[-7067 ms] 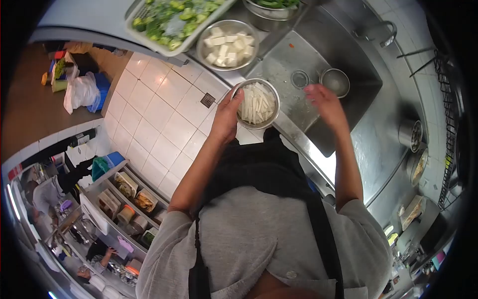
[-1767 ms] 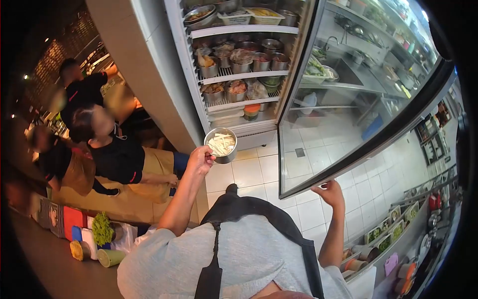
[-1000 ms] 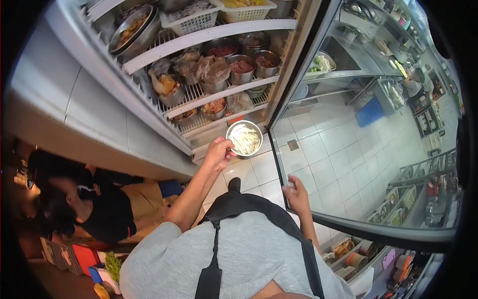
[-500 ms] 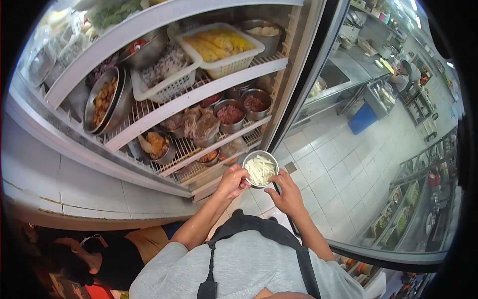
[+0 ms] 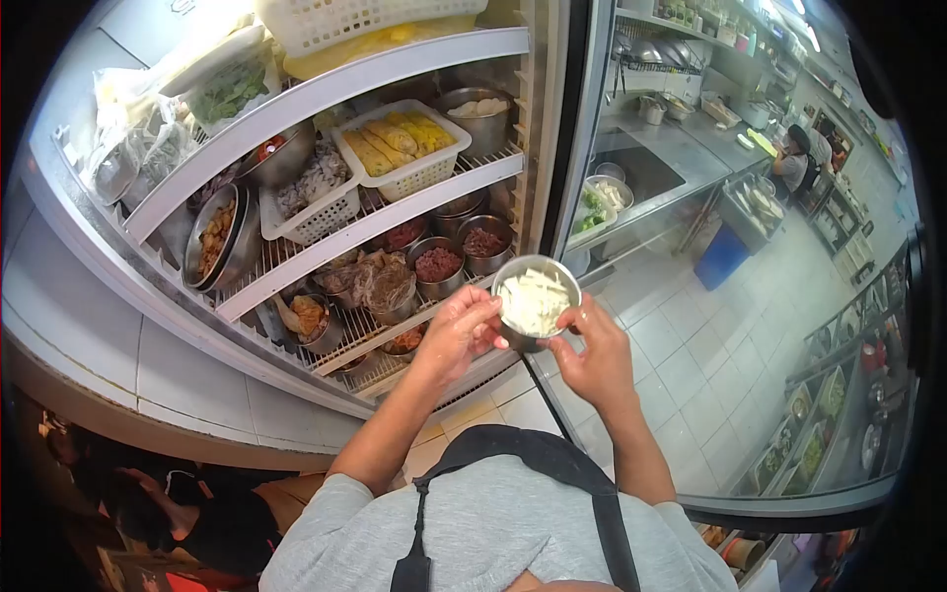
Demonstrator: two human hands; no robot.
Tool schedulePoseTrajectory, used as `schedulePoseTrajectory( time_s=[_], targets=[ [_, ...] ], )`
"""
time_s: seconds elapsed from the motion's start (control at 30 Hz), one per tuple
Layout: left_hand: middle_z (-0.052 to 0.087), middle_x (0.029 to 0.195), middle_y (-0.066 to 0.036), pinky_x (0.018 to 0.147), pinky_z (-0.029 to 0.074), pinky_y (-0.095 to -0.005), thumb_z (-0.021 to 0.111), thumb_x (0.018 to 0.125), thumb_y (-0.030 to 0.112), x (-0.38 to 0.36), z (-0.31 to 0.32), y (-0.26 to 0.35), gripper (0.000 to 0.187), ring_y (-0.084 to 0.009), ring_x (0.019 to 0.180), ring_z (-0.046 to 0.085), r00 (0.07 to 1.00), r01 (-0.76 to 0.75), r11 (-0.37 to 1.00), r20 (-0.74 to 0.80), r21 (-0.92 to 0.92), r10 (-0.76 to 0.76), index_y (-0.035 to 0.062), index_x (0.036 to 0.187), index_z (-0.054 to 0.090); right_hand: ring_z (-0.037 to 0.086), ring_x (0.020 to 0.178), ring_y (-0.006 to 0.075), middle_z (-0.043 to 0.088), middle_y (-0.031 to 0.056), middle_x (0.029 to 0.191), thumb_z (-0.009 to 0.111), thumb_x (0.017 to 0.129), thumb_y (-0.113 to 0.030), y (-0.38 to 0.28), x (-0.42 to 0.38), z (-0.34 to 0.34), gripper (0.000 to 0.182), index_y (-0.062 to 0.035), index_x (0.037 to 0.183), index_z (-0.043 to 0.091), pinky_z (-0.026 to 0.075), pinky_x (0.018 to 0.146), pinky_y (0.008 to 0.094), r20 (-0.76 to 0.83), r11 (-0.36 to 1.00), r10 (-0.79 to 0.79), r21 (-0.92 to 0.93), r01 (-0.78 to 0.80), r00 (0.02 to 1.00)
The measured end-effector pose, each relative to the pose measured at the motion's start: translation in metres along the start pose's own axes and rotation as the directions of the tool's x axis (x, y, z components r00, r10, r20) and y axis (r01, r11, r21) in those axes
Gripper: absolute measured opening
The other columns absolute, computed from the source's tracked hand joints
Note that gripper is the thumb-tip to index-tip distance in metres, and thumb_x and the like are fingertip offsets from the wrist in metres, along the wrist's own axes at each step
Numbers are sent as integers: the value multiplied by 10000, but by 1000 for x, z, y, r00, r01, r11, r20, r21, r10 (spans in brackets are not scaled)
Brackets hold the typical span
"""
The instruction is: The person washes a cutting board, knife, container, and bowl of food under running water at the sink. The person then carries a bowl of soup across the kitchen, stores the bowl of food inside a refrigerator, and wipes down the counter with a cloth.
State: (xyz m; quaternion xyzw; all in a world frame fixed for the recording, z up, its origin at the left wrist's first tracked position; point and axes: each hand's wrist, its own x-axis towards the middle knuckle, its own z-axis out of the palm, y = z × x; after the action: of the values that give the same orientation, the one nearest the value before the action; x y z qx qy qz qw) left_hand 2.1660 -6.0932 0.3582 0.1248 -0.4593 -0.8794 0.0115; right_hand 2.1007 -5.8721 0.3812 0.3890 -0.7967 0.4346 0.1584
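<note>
A round metal bowl [image 5: 526, 340] holds pale, cut strips of food [image 5: 535, 301]. Its left side is gripped by my left hand [image 5: 456, 333], with the fingers against the wall. On the right, my right hand [image 5: 598, 353] holds the same bowl, the thumb low and the fingers at the rim. The bowl is slightly tilted towards me, in front of an open fridge. Nearest to it on the fridge racks are metal containers of dark red food [image 5: 438, 264] and a bag-wrapped item [image 5: 385, 286].
White baskets [image 5: 409, 178] with yellow and greyish food stand on the fridge's middle shelf [image 5: 395, 212]. The glass door [image 5: 681, 395] is swung open on the right. Beyond it are a steel counter [image 5: 691, 148], a blue bin [image 5: 723, 259] and a person [image 5: 792, 163]. Another person [image 5: 222, 528] is at lower left.
Both hands have raised the bowl, and it now appears larger and slightly further right. The view has shifted, so the fridge shelves sit lower and further left.
</note>
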Motion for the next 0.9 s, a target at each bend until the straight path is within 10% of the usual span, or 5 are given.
schedulePoseTrajectory(
  time_s=[0.1, 0.17, 0.37, 0.57, 0.9],
  targets=[
    [655, 870, -27, 515, 459, -209, 689, 956, 98, -6, 10, 27, 224, -114, 631, 642, 958, -283, 940, 6, 189, 287, 78, 1111, 530, 660, 784, 319, 630, 149, 932, 794, 736, -65, -13, 36, -15, 269, -63, 925, 601, 537, 677, 400, -63, 999, -25, 37, 28, 998],
    [651, 906, -26, 578, 518, -216, 685, 947, 48, -2, 12, 45, 354, -111, 647, 637, 739, -639, 652, 92, 407, 667, 52, 1260, 519, 639, 725, 285, 610, 127, 894, 786, 756, -72, -24, 61, -23, 250, -61, 927, 603, 522, 633, 382, -87, 998, -50, 38, 53, 995],
    [676, 704, -112, 622, 531, -370, 698, 921, 135, -7, 16, 126, 603, -246, 630, 682, 543, -239, -49, 176, 970, 821, 68, 1470, 457, 651, 702, 247, 677, 139, 846, 756, 809, -108, -34, 135, -28, 197, -16, 888, 601, 510, 636, 345, -203, 981, -171, -122, 148, 964],
    [665, 715, -172, 652, 527, -440, 645, 950, 146, 15, -14, 142, 327, -365, 679, 681, 442, -118, -94, 137, 989, 886, 125, 1276, 644, 663, 730, 348, 675, 160, 783, 794, 803, -286, -40, 184, -20, 303, -47, 916, 647, 504, 688, 456, -139, 982, -63, -186, 37, 988],
    [681, 704, -111, 517, 540, -327, 519, 1027, 113, 33, -32, 135, 278, -164, 539, 670, 371, -260, -52, 150, 964, 916, 98, 1276, 643, 640, 655, 325, 652, 159, 703, 793, 805, -330, -40, 208, -27, 329, -48, 928, 674, 497, 659, 421, -97, 975, -29, -224, 6, 995]
  ],
)
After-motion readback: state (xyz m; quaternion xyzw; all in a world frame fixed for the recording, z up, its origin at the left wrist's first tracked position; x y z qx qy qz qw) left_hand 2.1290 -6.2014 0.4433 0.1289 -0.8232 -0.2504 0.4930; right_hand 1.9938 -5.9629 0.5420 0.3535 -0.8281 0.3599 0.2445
